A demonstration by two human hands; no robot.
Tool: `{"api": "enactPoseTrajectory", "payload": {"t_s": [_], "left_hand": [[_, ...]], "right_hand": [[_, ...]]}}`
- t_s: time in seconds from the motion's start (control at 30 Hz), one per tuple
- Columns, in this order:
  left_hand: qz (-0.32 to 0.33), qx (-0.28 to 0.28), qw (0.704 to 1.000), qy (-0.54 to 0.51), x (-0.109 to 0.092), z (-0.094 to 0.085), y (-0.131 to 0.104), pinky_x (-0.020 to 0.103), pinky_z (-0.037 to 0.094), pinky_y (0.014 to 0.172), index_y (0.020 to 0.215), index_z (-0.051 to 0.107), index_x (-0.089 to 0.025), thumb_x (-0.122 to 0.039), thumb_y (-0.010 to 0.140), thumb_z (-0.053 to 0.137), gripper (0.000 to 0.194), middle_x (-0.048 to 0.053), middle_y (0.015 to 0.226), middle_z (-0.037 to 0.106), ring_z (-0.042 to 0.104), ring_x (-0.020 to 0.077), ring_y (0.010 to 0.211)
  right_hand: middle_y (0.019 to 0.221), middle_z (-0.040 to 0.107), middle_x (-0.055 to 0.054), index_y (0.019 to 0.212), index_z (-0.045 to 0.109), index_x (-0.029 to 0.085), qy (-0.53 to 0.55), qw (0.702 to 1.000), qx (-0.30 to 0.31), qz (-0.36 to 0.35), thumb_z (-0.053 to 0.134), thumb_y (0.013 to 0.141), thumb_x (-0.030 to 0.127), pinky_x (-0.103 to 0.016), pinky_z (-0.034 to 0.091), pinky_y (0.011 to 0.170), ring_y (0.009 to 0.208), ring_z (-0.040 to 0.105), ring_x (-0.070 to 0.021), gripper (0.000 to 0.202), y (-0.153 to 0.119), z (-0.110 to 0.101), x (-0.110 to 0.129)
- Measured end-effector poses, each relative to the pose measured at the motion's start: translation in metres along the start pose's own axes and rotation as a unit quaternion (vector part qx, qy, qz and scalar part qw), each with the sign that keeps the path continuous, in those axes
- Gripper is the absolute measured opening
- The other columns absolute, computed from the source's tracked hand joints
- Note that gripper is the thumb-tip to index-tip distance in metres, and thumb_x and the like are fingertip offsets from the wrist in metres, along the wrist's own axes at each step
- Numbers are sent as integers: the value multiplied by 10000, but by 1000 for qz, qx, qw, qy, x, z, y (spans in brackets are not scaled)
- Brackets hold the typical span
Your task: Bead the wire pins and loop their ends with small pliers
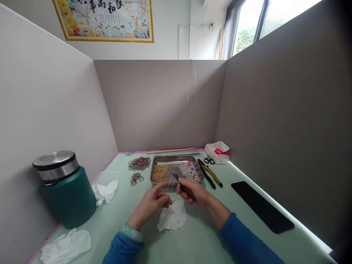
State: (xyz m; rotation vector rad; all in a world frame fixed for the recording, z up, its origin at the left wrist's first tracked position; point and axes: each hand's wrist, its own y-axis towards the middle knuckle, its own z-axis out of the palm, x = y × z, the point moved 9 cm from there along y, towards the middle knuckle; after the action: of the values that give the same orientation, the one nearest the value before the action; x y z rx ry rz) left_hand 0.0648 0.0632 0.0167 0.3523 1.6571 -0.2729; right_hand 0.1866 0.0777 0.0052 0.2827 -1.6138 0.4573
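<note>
My left hand (151, 204) is closed with thumb and fingers pinched on a thin pale wire (171, 187), its forefinger stretched towards the tray. In my right hand (194, 191) is a small pair of pliers (175, 176), jaws pointing up and left at the wire's upper end. Whether the jaws grip the wire is too small to tell. Just beyond both hands lies a metal tray (176, 158), with gold beads (161, 173) on its left side and clear and red beads (190, 171) on its right. Below the hands rests a crumpled white tissue (172, 217).
Beaded chains (139, 163) lie left of the tray. Yellow-black cutters (211, 176), scissors (209, 161) and a tissue pack (217, 152) sit to its right. A black phone (262, 207) lies farther right. A green flask (68, 194) stands at left near tissues (106, 191).
</note>
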Motion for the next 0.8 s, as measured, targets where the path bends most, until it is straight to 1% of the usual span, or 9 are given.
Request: {"api": "enactPoseTrajectory", "payload": {"t_s": [0.1, 0.17, 0.27, 0.37, 0.5, 0.57, 0.67, 0.73, 0.8], "left_hand": [[7, -68, 997, 36, 1, -14, 3, 328, 450, 712, 1091, 562, -108, -245, 730, 576, 387, 40, 681, 663, 609, 186, 702], [22, -84, 995, 52, -3, -18, 2, 326, 441, 739, 1072, 577, -119, -251, 733, 576, 363, 41, 700, 669, 615, 193, 736], [31, -59, 996, 62, -11, -14, -2, 308, 429, 708, 1135, 547, -120, -302, 761, 577, 417, 33, 678, 662, 599, 181, 702], [46, -30, 998, 26, -21, -7, -9, 297, 423, 675, 1241, 454, -118, -334, 792, 568, 511, 14, 641, 637, 568, 161, 655], [81, 10, 996, -38, -32, 1, -14, 321, 439, 692, 1270, 411, -121, -346, 812, 555, 530, 37, 711, 635, 563, 169, 699], [73, 17, 996, -45, -28, 2, -12, 313, 437, 669, 1273, 402, -115, -331, 796, 580, 554, 36, 708, 632, 558, 164, 685], [30, 10, 999, -41, -13, 1, -6, 291, 429, 626, 1287, 378, -97, -289, 748, 626, 623, 8, 648, 615, 546, 149, 627], [2, 9, 1000, -24, -5, 0, -3, 296, 435, 631, 1251, 421, -74, -283, 734, 629, 595, 17, 641, 624, 545, 148, 614], [-11, 4, 1000, -5, -1, -1, -1, 312, 447, 673, 1188, 487, -64, -288, 744, 608, 512, 48, 686, 651, 558, 155, 644]], "right_hand": [[521, 310, 59, 711, 532, 160, 100, 989, 105, 33, 353, 821, 570, -209, 135, 387, 390, 224, -59, 460, -7, 18, -1], [519, 297, 63, 714, 524, 163, 128, 984, 123, 32, 347, 824, 571, -208, 123, 390, 391, 213, -58, 459, -8, 20, 1], [523, 330, 50, 706, 532, 172, -17, 1000, 19, -10, 277, 845, 577, -217, 181, 394, 399, 246, -72, 498, -2, 1, 5], [518, 374, 23, 626, 534, 173, -164, 980, -105, -46, 334, 835, 552, -240, 239, 452, 457, 330, -101, 476, 0, -17, 11], [551, 409, -14, 535, 464, 182, -226, 949, -210, -71, 502, 765, 499, -269, 239, 554, 633, 423, -167, 394, -4, -25, 12], [577, 420, -25, 551, 461, 185, -236, 941, -230, -73, 508, 761, 489, -275, 233, 570, 679, 432, -186, 372, -6, -25, 12], [573, 423, -20, 571, 492, 176, -221, 954, -192, -61, 456, 789, 510, -264, 242, 542, 613, 419, -159, 401, -5, -22, 12], [537, 409, -1, 607, 539, 166, -201, 970, -130, -41, 374, 820, 543, -251, 252, 490, 505, 380, -124, 463, -3, -18, 11], [513, 373, 23, 671, 569, 159, -154, 987, -41, -15, 295, 836, 568, -237, 244, 430, 423, 320, -98, 519, -4, -8, 8]]}}
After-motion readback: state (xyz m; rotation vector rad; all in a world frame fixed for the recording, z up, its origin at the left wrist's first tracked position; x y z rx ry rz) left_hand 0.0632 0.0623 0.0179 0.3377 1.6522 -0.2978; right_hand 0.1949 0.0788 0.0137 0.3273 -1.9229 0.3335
